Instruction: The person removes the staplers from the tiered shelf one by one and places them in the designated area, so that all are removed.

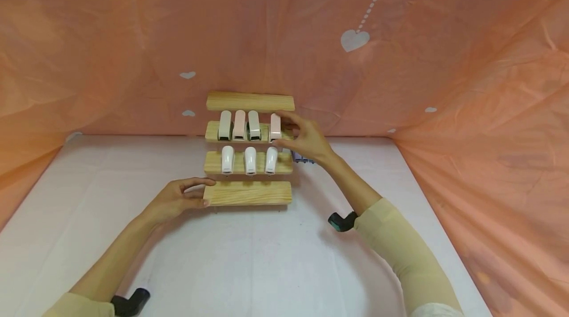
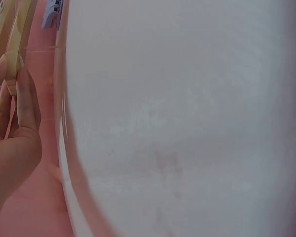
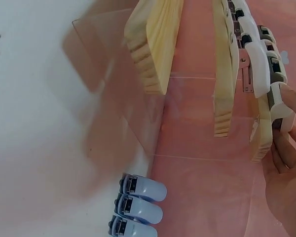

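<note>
In the head view, my right hand [image 1: 308, 139] pinches a pink stapler [image 1: 275, 127] at the right end of a wooden shelf that also holds three more staplers, the middle one pink [image 1: 239, 124]. One shelf lower stand three white staplers [image 1: 250, 160]. My left hand [image 1: 175, 198] grips the left end of the lowest shelf board [image 1: 249, 193], thumb and fingers around its edge. The left wrist view shows that hand [image 2: 17, 128] on the board end [image 2: 15, 54]. In the right wrist view the fingers of my right hand [image 3: 288, 153] are around the end stapler [image 3: 278, 101].
Blue staplers [image 3: 140, 210] stand in a row on the white surface behind the stand's right side, partly hidden in the head view. The top wooden shelf [image 1: 250, 101] bears nothing. Orange cloth [image 1: 133, 50] hangs behind and at both sides.
</note>
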The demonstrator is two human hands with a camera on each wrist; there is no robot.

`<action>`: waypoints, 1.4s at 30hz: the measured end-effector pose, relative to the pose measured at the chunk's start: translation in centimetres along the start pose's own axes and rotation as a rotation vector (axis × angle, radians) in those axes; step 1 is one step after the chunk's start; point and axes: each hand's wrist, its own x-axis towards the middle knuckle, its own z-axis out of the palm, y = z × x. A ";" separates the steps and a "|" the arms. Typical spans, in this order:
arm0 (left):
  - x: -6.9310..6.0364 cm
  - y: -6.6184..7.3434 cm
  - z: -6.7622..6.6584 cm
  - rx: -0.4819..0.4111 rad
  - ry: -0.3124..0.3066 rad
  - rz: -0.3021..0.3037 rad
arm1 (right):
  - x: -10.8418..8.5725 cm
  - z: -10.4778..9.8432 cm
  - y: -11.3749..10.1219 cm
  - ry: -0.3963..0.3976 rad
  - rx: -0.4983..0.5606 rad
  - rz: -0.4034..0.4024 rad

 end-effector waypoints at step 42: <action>-0.3 0.1 0.1 0.037 0.010 0.012 | -5.7 -3.3 1.8 0.097 0.091 0.106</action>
